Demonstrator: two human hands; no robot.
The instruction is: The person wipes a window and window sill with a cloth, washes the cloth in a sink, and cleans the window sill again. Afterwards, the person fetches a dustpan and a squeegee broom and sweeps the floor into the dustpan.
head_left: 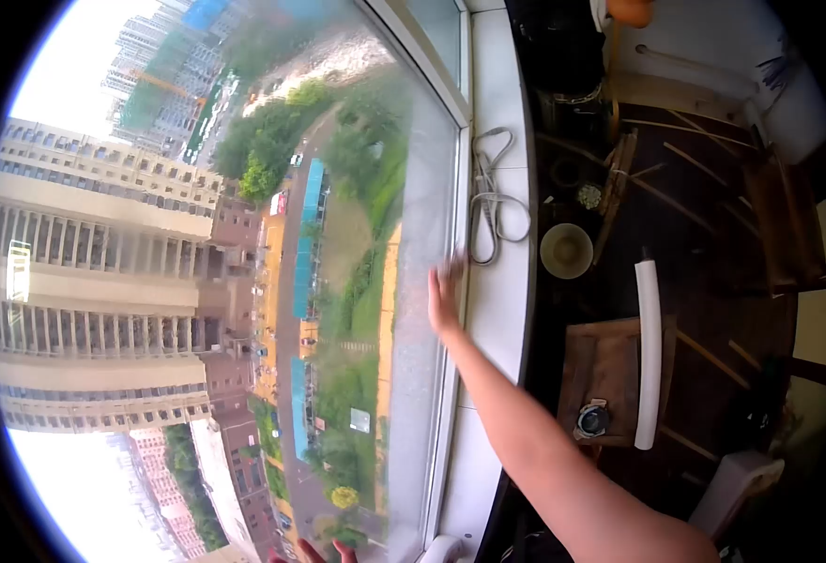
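Note:
My right hand (pixel 445 296) reaches across the sill to the edge where the window glass (pixel 357 310) meets its white frame (pixel 458 188). Its fingers are blurred by motion, with a dark smear near their tips, so whether they hold anything does not show. Low in the view, only the fingertips of my left hand (pixel 324 552) appear, spread apart in front of the glass. A looped pale cable (pixel 497 214) lies on the white windowsill (pixel 502 328), just beyond my right hand. The pane looks hazy near the frame.
In the room at right, a wooden stool (pixel 610 352) carries a wristwatch (pixel 592 418) and a long white tube (pixel 649 357). Near it stands a round pale bowl (pixel 566 251). A white rounded object (pixel 443 550) sits at the sill's near end. Tall buildings (pixel 103 281) show outside.

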